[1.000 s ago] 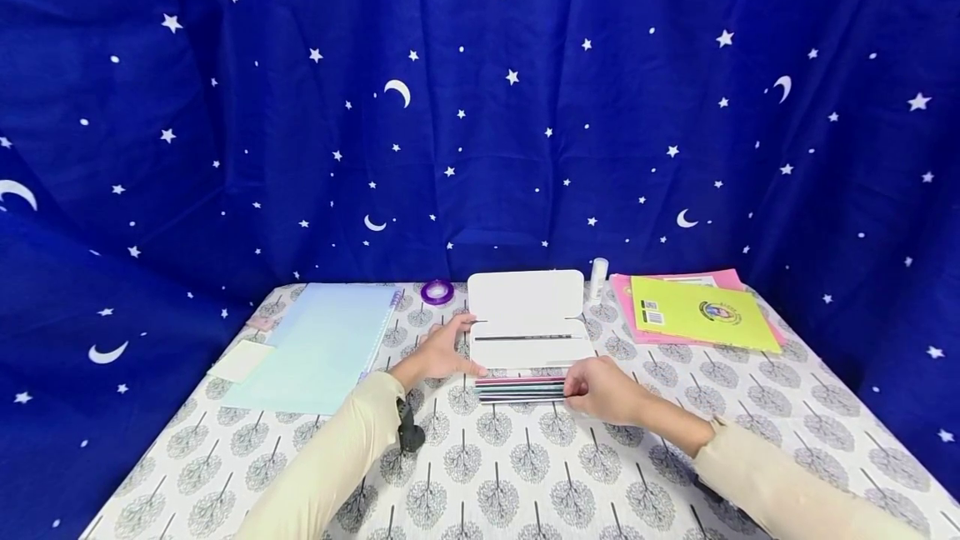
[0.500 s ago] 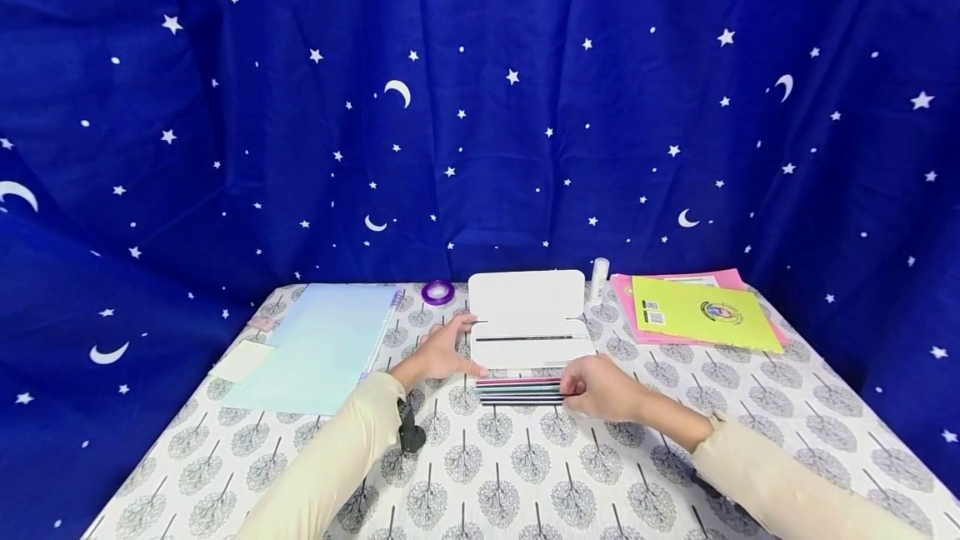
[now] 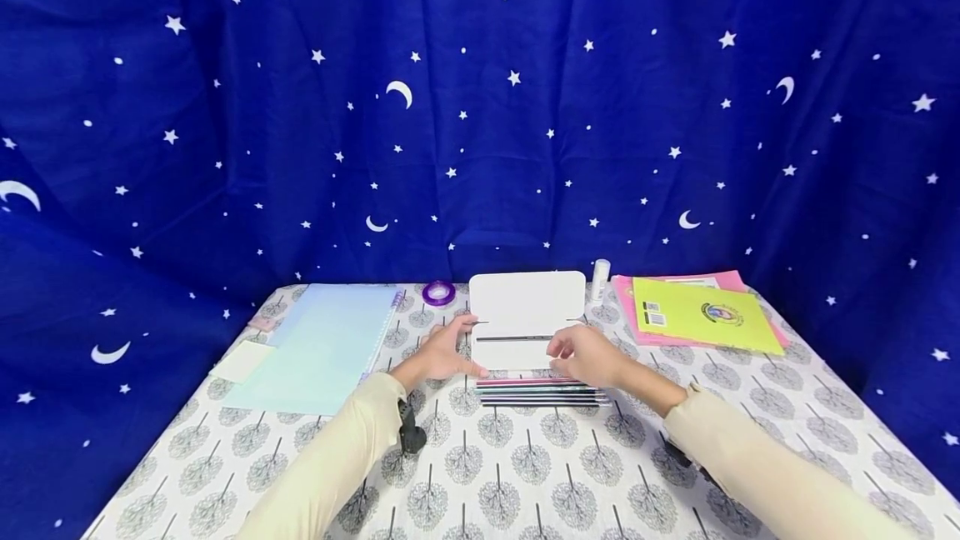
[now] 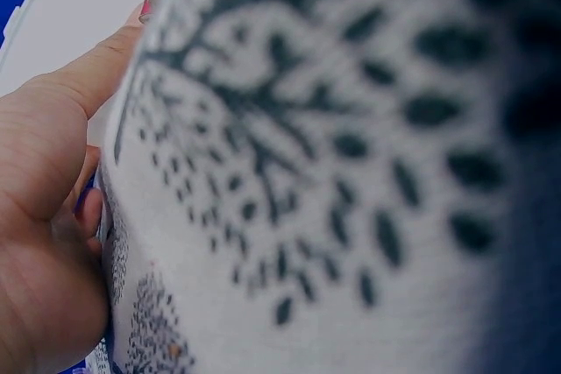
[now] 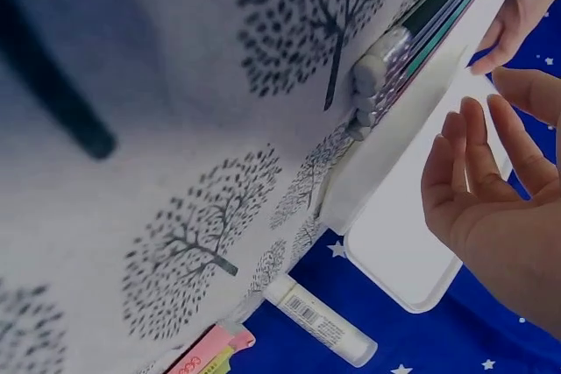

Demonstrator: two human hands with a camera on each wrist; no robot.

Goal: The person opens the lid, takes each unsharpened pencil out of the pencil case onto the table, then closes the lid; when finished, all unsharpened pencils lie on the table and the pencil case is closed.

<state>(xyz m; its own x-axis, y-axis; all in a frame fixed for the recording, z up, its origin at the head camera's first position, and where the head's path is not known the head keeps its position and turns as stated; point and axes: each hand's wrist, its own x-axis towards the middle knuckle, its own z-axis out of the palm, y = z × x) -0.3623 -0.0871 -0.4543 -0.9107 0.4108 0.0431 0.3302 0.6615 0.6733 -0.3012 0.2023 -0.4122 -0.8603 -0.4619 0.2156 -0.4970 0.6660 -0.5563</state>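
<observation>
A white pencil case [image 3: 525, 294] stands with its lid raised, a dark pencil [image 3: 513, 338] lying inside. My left hand [image 3: 446, 350] spans the case's left end, thumb at the front corner and fingers further back; the left wrist view shows that hand [image 4: 44, 172] at its edge. In front of the case lies a row of several pencils [image 3: 536, 397], their white eraser ends [image 5: 372, 76] pointing right. Over the right half of the case is my right hand [image 3: 588, 354], fingers loosely bent. In the right wrist view this hand [image 5: 504, 177] has nothing between thumb and fingers.
A glue stick [image 3: 599, 280] stands behind the case on the right, near pink and yellow-green books [image 3: 705, 315]. To the left are a purple tape roll [image 3: 438, 293], a pale blue spiral notebook [image 3: 318, 344] and a pale paper square [image 3: 242, 361]. A blue curtain [image 3: 480, 107] hangs behind.
My right hand has left the right ends of the pencils and moved up over the case, uncovering those ends. The left hand keeps its place.
</observation>
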